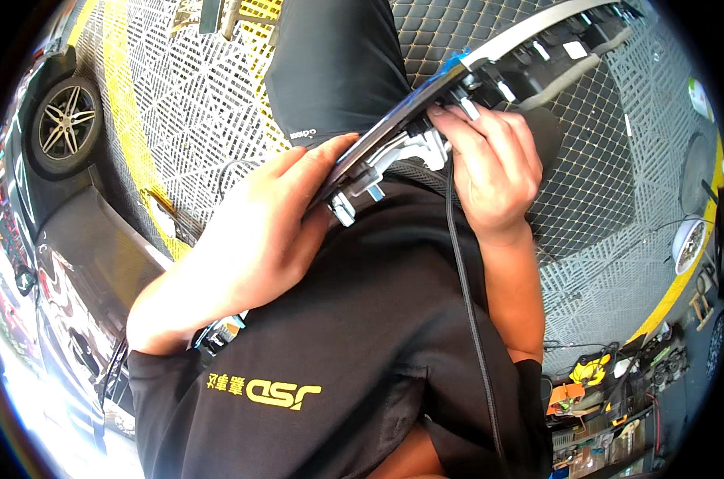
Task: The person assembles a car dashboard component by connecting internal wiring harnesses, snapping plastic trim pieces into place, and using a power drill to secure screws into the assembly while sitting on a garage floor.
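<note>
A long car trim panel (557,48) is held at a slant in front of my body, running from lower left to upper right. Its edge is silver toward the far end and dark toward the near end, with a scrap of blue film (456,62) on it. White and metal clips (342,209) and a pale bracket (414,152) show on its back. My left hand (258,219) is closed around the near end, its fingertips partly hidden. With bent fingers, my right hand (493,168) grips the back edge near the middle, beside a clip. A black cable (463,271) hangs below that hand.
Beneath me lies a quilted dark mat (577,168) on a grey grid floor (182,96) with yellow strips. To the left stands a dark car (98,231) with a spoked wheel (67,118). Tools and parts, including a yellow item (591,369), are at lower right. A round white-rimmed object (687,246) sits farther right.
</note>
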`<action>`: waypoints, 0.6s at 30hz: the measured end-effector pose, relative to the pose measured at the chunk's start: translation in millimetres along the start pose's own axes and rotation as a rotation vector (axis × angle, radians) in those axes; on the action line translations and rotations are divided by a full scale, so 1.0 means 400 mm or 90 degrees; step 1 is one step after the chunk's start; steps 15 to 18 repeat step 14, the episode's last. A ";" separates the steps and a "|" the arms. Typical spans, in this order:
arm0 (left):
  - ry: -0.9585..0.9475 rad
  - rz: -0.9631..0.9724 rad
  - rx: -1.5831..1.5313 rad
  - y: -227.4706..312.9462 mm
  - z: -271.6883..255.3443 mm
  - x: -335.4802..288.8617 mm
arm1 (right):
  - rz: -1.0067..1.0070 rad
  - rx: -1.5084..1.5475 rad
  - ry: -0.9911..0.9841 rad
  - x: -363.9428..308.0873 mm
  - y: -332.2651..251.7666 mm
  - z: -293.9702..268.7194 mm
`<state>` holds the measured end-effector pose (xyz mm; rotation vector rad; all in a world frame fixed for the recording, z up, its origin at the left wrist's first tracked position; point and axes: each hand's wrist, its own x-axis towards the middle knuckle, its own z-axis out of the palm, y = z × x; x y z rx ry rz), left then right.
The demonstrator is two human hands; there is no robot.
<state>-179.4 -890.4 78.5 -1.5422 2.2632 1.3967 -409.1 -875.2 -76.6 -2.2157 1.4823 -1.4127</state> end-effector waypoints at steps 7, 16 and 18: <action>-0.030 -0.006 -0.025 -0.029 -0.028 -0.010 | 0.000 -0.141 0.040 0.008 -0.055 0.025; 0.005 0.053 -0.010 -0.074 -0.033 -0.018 | 0.052 -0.173 -0.008 0.013 -0.088 0.029; 0.005 0.053 -0.010 -0.074 -0.033 -0.018 | 0.052 -0.173 -0.008 0.013 -0.088 0.029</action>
